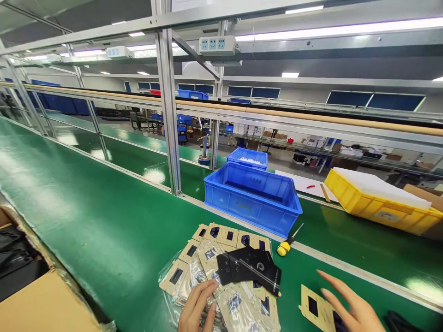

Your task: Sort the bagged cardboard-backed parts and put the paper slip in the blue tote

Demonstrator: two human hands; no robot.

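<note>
Belt [104, 230] is glossy green; the near bin [254, 198] and the smaller bin [248, 157] behind it are blue, the tray [377, 207] yellow with white sheets. Cards [207, 258] are tan with black cut-outs under clear film, topped by black panels [249, 267] with white markings. Screwdriver [287, 244] has a yellow handle with black shaft.

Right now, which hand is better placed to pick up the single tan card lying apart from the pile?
Right. The right hand hovers open directly over the separate tan card; the left hand rests on the bagged card pile.
</note>
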